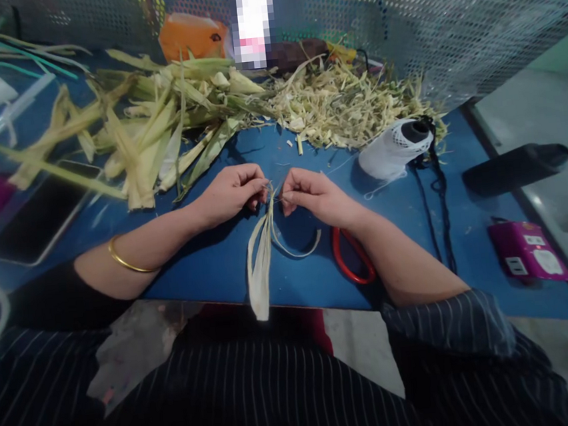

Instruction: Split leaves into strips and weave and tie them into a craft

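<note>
Near the middle of the blue table my left hand [236, 192] pinches the gathered top of a corn husk piece [261, 262], whose pale strips hang down past the table's front edge. One narrow strip curls off to the right. My right hand [307, 194] is closed in a pinch just beside it, with thin white thread [340, 166] at its fingers. That thread appears to run toward the white thread cone [391, 149] at the right. Below my right wrist lies a red scissor handle [352, 256]; the rest of it is hidden under my arm.
Whole corn husks [140, 133] are heaped at the back left, beside a pile of shredded husk [344, 103]. A dark phone [45, 212] lies left. Right stand a black bottle-shaped object [515, 167] and a purple box [529, 250]. A perforated metal panel [426, 18] rises behind.
</note>
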### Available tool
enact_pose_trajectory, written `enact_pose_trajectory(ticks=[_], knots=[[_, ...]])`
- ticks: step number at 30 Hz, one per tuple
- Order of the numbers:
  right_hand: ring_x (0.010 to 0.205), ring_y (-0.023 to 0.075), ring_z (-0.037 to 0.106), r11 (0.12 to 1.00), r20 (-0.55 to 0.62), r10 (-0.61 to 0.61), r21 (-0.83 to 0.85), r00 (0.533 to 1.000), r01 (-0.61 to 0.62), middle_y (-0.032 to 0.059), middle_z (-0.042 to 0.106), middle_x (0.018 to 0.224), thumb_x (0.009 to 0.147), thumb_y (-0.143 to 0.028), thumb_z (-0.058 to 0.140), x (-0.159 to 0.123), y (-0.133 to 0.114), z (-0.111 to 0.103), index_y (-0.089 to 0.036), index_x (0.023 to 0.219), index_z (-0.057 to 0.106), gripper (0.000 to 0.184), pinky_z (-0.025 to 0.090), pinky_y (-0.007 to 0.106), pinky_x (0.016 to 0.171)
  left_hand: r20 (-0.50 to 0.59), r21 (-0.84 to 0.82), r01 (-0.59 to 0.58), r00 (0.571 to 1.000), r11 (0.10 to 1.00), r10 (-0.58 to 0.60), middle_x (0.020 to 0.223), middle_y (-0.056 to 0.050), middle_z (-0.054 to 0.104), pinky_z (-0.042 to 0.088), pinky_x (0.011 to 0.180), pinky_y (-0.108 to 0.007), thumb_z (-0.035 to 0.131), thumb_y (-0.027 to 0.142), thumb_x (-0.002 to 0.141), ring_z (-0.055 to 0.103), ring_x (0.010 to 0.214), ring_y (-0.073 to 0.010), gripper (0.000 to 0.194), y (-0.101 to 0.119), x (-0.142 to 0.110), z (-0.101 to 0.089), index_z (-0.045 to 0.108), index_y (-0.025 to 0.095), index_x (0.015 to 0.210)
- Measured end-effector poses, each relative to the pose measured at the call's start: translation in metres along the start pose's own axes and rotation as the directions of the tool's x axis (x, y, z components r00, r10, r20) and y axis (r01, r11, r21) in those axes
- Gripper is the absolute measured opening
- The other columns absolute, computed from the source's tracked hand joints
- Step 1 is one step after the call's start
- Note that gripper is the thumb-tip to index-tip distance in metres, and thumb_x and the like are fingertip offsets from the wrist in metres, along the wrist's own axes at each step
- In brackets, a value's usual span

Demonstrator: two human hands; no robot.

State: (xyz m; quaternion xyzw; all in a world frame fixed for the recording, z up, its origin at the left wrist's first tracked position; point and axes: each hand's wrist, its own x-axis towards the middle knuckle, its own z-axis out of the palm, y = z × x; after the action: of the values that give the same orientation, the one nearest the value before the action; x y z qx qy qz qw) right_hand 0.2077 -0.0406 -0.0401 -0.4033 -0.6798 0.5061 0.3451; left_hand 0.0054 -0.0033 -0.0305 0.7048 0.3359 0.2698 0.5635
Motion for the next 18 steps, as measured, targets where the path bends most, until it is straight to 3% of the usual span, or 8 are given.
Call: enact_pose_trajectory(ticks=[11, 18], knots=[[0.062, 0.0110, 0.060, 0.999, -0.003, 0.018, -0.043, 1.000, -0.018, -0.0020, 0.059, 0.066, 0.085, -0.018, 0.055, -0.0011, -0.0050, 0.0006, -0.020, 0.074, 0.049, 0.013, 0.050, 0.026, 0.063, -0.014, 0.032, 0.005, 1.000, 0.999, -0.005, 0.064, -0.001, 0.059, 0.045, 0.054, -0.021, 0.054, 0.023, 0.088, 0.051, 0.051, -0.0071, 0.020, 0.0018, 0.0000, -0.0005, 0.054, 0.015, 0.069], [0.066, 0.0122, 0.066, 0.983, -0.058, 0.091, 0.164, 0.994, -0.080, 0.0013, 0.068, 0.076, 0.083, -0.028, 0.062, -0.0010, 0.0002, -0.0007, -0.018, 0.077, 0.053, 0.015, 0.051, 0.026, 0.064, 0.002, -0.121, 0.105, 0.994, 0.987, -0.106, 0.073, -0.005, 0.067, 0.049, 0.061, -0.023, 0.061, 0.032, 0.086, 0.058, 0.058, -0.0087, 0.021, 0.0034, -0.0035, -0.0027, 0.058, 0.014, 0.074]])
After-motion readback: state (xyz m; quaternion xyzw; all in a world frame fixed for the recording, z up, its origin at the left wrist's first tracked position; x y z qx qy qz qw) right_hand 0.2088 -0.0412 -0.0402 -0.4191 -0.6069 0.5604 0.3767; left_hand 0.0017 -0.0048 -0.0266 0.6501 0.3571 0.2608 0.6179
